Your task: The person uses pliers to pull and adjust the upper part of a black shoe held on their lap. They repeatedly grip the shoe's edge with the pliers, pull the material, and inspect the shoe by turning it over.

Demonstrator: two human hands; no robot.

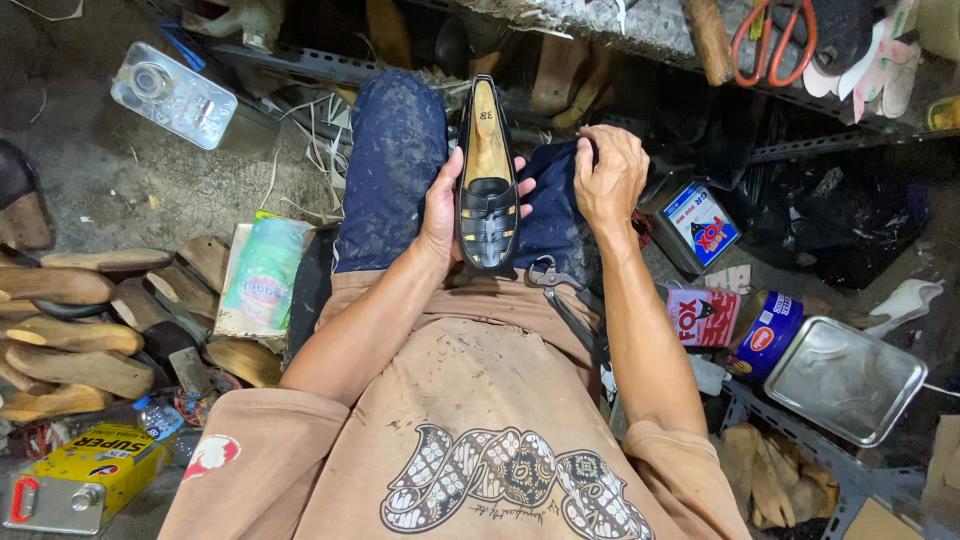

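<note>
Left hand (445,205) palm-up, grip clamped around black woven shoe (487,190); right hand (608,170) knuckles-up, fingers together pinching dark cloth (555,190) on knee.

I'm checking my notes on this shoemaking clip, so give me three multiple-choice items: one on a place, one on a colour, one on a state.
1. Where do the pliers lie?
A on the person's lap
B on the shelf
C inside the shoe

2. What colour are the scissors' handles?
A blue
B orange
C white

3. What is the left hand doing?
A resting open
B holding the black shoe
C gripping a can

Answers: 1 A, they rest beside the shoe on the lap; 2 B, the loops show orange; 3 B, its fingers wrap the shoe, while the right hand pinches dark cloth.
</note>
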